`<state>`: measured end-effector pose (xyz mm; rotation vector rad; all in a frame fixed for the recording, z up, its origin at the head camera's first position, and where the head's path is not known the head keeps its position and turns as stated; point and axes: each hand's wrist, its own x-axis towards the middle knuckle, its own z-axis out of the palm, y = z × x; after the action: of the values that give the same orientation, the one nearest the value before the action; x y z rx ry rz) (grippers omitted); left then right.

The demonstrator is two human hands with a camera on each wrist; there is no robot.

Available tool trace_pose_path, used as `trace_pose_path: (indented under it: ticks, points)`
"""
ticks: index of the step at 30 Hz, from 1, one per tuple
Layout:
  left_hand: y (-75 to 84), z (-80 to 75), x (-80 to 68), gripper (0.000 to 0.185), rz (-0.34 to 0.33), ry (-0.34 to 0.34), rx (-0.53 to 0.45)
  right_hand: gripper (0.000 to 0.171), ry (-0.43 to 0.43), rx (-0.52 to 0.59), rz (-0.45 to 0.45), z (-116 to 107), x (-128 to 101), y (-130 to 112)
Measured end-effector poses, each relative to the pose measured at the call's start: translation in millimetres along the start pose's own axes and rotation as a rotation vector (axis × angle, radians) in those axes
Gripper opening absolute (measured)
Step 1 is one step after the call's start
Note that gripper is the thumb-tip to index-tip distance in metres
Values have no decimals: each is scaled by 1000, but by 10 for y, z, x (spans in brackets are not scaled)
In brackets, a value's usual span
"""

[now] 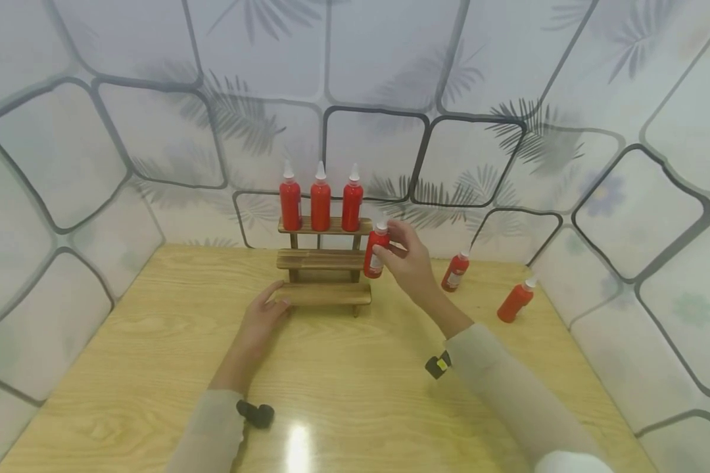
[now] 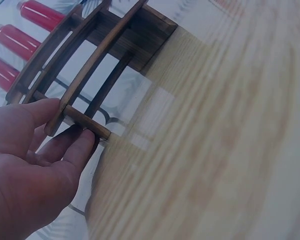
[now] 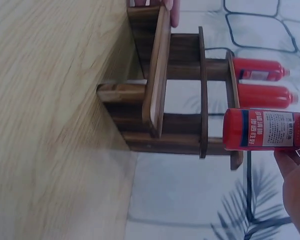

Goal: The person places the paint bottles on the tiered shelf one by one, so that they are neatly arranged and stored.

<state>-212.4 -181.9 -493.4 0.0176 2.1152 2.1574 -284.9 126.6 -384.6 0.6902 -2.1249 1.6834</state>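
A small three-step wooden display rack (image 1: 324,293) stands on the table near the wall. On its top step, three red squeeze bottles (image 1: 320,207) with white pointed caps stand upright in a row. My left hand (image 1: 263,320) grips the left end of the lowest step; in the left wrist view its thumb is at the board and its fingers are at the leg below. My right hand (image 1: 408,263) holds another red squeeze bottle (image 3: 262,129) by its upper part, nearly upright, beside the right end of the middle step. A printed label faces the right wrist camera.
Two more red bottles stand on the wooden table (image 1: 343,394) to the right: one bottle (image 1: 455,271) close to the right hand, another bottle (image 1: 515,301) farther right. Patterned wall covering (image 1: 378,151) rises behind the rack and along both sides of the table.
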Motion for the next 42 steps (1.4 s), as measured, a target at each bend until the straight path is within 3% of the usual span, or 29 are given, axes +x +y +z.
trace_pose_path:
  ticks: [4, 10, 26, 34, 42]
  points:
    - [10, 11, 5, 64, -9, 2, -11, 53, -39, 24, -18, 183, 74, -40]
    - [-21, 12, 25, 64, -8, 5, -20, 50, -74, 79, 34, 458, 157, -125]
    - [15, 14, 4, 64, -7, 24, -7, 54, -149, -61, 57, 994, 348, -125]
    - [-1, 2, 26, 64, -17, 35, 1, 55, -171, -45, 7, 1200, 394, -104]
    - [-23, -8, 51, 64, -10, 33, 8, 54, -174, -57, 21, 1416, 410, -148]
